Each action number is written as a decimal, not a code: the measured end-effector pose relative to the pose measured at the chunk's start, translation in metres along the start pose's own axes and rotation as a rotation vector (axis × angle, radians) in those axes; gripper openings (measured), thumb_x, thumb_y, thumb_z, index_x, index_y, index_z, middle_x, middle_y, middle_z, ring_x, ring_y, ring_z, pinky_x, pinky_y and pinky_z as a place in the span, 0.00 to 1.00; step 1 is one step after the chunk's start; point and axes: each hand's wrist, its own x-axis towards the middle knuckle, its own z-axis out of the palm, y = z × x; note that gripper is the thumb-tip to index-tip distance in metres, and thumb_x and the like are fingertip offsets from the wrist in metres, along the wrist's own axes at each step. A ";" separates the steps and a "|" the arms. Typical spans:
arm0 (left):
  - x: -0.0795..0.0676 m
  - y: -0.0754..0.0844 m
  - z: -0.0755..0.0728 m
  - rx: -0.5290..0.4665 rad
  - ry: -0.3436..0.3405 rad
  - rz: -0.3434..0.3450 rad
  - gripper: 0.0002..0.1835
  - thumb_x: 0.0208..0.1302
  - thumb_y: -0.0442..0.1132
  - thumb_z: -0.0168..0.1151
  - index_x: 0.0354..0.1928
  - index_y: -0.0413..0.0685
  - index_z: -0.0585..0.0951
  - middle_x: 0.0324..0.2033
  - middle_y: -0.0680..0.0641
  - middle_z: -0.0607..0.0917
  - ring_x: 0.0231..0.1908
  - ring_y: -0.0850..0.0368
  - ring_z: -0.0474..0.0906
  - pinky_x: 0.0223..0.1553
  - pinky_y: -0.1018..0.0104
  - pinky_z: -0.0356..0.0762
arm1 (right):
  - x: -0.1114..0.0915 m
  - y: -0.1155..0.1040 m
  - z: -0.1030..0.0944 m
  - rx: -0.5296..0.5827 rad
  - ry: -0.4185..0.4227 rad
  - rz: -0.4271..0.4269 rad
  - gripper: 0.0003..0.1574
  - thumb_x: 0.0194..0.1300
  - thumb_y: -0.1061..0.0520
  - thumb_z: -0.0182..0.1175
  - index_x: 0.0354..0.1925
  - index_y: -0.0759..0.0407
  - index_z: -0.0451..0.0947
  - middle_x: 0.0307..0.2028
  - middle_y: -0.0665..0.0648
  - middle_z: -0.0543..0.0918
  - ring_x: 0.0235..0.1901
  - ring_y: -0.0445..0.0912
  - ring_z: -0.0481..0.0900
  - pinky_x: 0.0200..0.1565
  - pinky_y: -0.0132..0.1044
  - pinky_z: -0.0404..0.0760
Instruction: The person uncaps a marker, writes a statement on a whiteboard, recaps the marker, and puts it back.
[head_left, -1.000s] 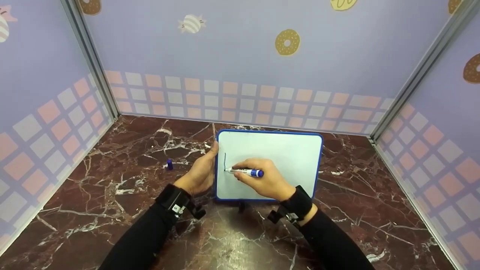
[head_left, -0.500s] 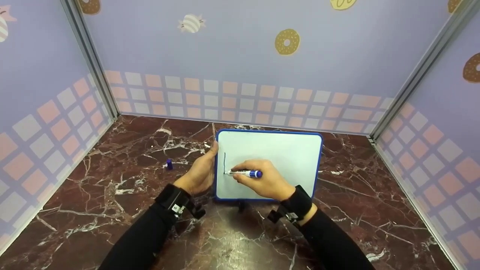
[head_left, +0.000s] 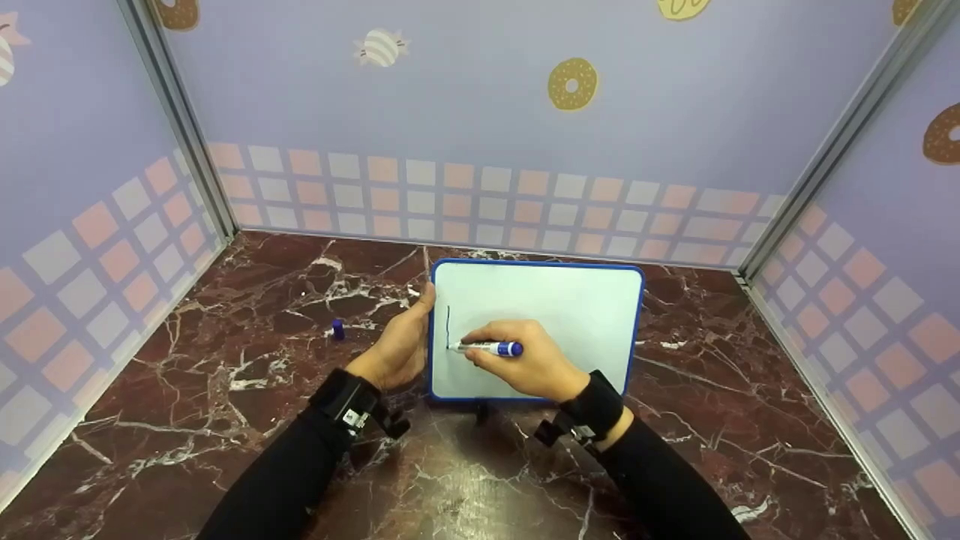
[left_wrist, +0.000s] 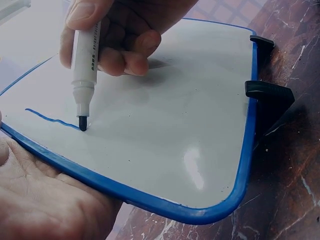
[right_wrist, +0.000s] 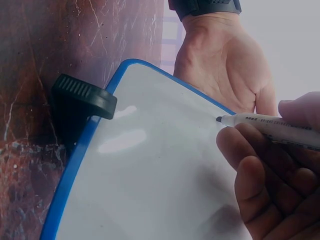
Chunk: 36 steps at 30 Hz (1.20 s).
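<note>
A small whiteboard (head_left: 592,322) with a blue frame leans back on the table, held up at its bottom edge by black stand feet (left_wrist: 270,100). My left hand (head_left: 397,349) grips its left edge, thumb by the frame and fingers hidden behind the board. My right hand (head_left: 536,356) pinches a white marker (head_left: 484,347) with a blue end. The marker's dark tip (left_wrist: 83,123) meets the board at the lower end of a thin, slightly wavy blue line (left_wrist: 52,120). In the head view this line runs downward near the board's left side.
A blue marker cap (head_left: 338,329) stands on the dark red marbled table (head_left: 225,397), left of my left hand. Patterned lilac panels (head_left: 480,97) enclose the back and both sides, joined by metal corner posts (head_left: 176,112).
The marker tip has moved slightly down with my right hand, and the blue line has grown a little longer at its lower end. My left hand and the whiteboard have stayed in place.
</note>
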 end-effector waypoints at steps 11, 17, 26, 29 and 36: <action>0.001 -0.001 0.001 -0.014 0.011 0.010 0.44 0.85 0.73 0.37 0.80 0.45 0.67 0.63 0.40 0.83 0.64 0.43 0.81 0.65 0.44 0.82 | 0.002 -0.003 0.001 0.010 0.079 -0.087 0.11 0.77 0.65 0.71 0.55 0.65 0.91 0.45 0.56 0.94 0.40 0.48 0.90 0.46 0.38 0.90; 0.000 -0.001 0.000 0.000 0.013 0.025 0.43 0.86 0.73 0.38 0.81 0.46 0.66 0.62 0.41 0.83 0.62 0.44 0.82 0.64 0.47 0.83 | 0.002 -0.005 0.001 -0.007 0.111 -0.091 0.12 0.77 0.65 0.71 0.56 0.64 0.91 0.47 0.56 0.94 0.42 0.50 0.91 0.46 0.39 0.89; 0.001 0.000 0.000 -0.007 -0.016 0.024 0.42 0.86 0.72 0.36 0.79 0.46 0.69 0.62 0.41 0.83 0.62 0.44 0.82 0.65 0.47 0.82 | 0.001 -0.006 0.002 -0.024 0.128 -0.038 0.13 0.79 0.62 0.71 0.58 0.64 0.90 0.48 0.56 0.93 0.42 0.48 0.90 0.43 0.37 0.88; 0.002 -0.001 0.000 -0.013 -0.014 0.028 0.42 0.86 0.72 0.36 0.80 0.46 0.67 0.62 0.41 0.83 0.62 0.44 0.82 0.65 0.48 0.82 | 0.002 -0.006 0.003 -0.025 0.127 -0.037 0.13 0.79 0.62 0.71 0.58 0.63 0.90 0.48 0.56 0.93 0.42 0.48 0.89 0.44 0.37 0.88; 0.002 -0.001 0.000 -0.010 -0.018 0.034 0.42 0.86 0.72 0.36 0.81 0.47 0.65 0.63 0.41 0.82 0.62 0.44 0.82 0.66 0.47 0.82 | 0.002 -0.005 0.004 -0.031 0.136 -0.026 0.14 0.79 0.62 0.71 0.58 0.63 0.91 0.49 0.56 0.93 0.44 0.48 0.90 0.46 0.38 0.88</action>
